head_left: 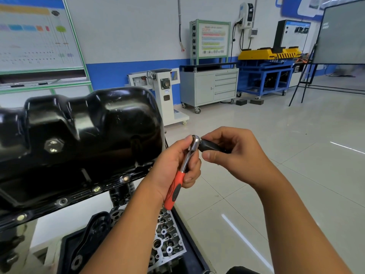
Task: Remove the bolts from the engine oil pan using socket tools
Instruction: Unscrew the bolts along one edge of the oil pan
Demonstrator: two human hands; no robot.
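Oil pan [83, 131] located left of both grips and slightly above, inverted, black, long axis running from far right down toward near left. Flange bolts [96, 188] seated in a row along the lower flange edge, nearest one just left of the ratchet grip; at least five visible, none judged removed on this edge. Large drain plug [53, 144] on the pan's side face, further left.

Left hand [173, 169] nearer the pan, fingers curled round the ratchet [184, 165] at the chrome shank, orange handle projecting down and toward the wearer, head uppermost. Right hand [235, 153] just right of the ratchet head, thumb and fingers pinching a dark socket or extension piece [209, 147], its long axis roughly level, left end meeting the ratchet head. Full seating on the drive not discernible.

Judged step: tool assembly, not yet applied to any bolt. Coming move judged to require a swing left and down to the flange, socket axis brought square to the nearest bolt head.
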